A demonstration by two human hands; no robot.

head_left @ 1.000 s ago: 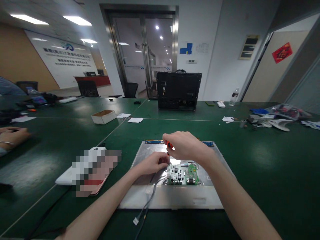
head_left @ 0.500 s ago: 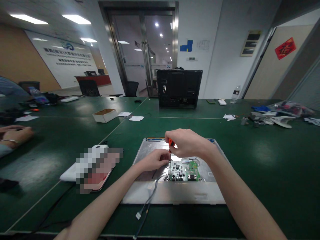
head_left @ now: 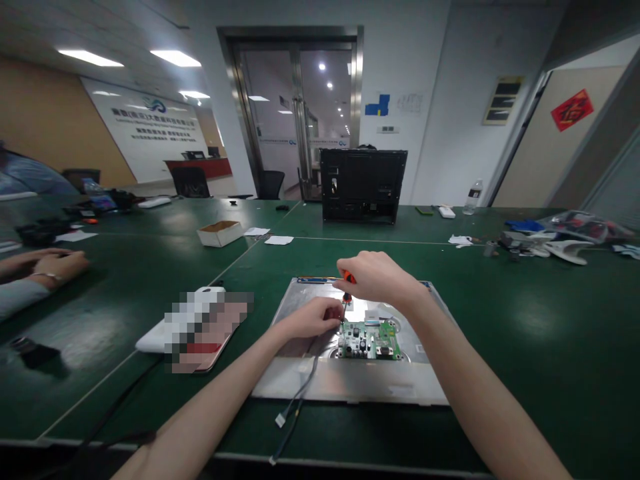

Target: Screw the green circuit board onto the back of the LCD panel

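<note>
In the head view a green circuit board (head_left: 367,340) sits on the silver metal back of a flat display panel (head_left: 350,381). My right hand (head_left: 375,275) is closed around the orange and black handle of a screwdriver (head_left: 348,291). The shaft points down at the board's upper left corner. Beside that tip my left hand (head_left: 313,317) is closed, thumb and fingers pinched together; whatever they hold is too small to make out. Dark cables (head_left: 303,392) run from the board's left side over the panel's front edge, with a white connector (head_left: 280,420) at one end.
A blurred-out phone-like item (head_left: 223,337) and a white object (head_left: 153,339) lie to the left. Farther back are a small open box (head_left: 220,233), papers (head_left: 279,240) and a black monitor housing (head_left: 364,183). Another person's hands (head_left: 60,268) rest at far left; assorted parts (head_left: 545,243) lie right.
The view has shifted slightly, so most things appear a little farther right. More of the screwdriver shows below my right hand. Both hands stay at the board's upper left corner.
</note>
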